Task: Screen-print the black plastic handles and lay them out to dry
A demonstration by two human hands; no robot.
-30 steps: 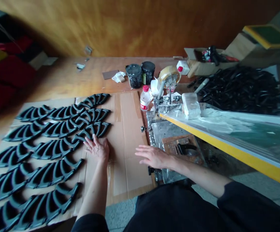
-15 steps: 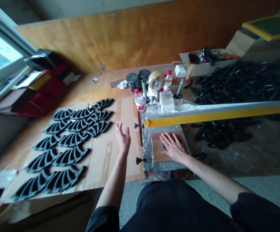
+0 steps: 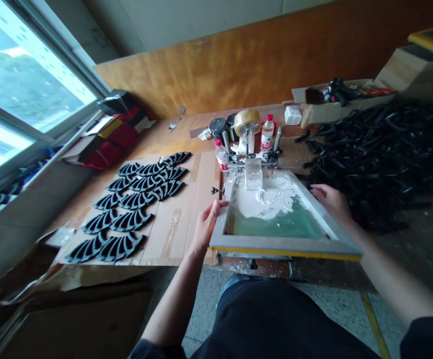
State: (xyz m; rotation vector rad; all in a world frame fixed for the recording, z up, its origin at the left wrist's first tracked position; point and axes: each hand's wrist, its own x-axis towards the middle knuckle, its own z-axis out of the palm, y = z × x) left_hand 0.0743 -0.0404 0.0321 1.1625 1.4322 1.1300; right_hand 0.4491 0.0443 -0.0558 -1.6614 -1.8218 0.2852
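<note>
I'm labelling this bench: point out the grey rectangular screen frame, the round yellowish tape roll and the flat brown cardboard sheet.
Grey rectangular screen frame (image 3: 283, 243): head view, near side.
Round yellowish tape roll (image 3: 247, 118): head view, upper rim.
Flat brown cardboard sheet (image 3: 189, 203): head view, bare area.

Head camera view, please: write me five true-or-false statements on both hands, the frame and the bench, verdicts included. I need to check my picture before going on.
1. The bare left hand is at the left side of the rectangular grey-topped, yellow-edged frame. True.
2. The bare right hand holds a roll of yellowish tape. False: the right hand is at the frame's right side.
3. Thick white paste lies on the frame's green mesh. True.
4. The black, curved, slatted pieces lie on the grey floor. False: those pieces lie in rows on a flat brown cardboard sheet.
5. Two clear bottles with red caps stand beyond the frame. True.
</note>
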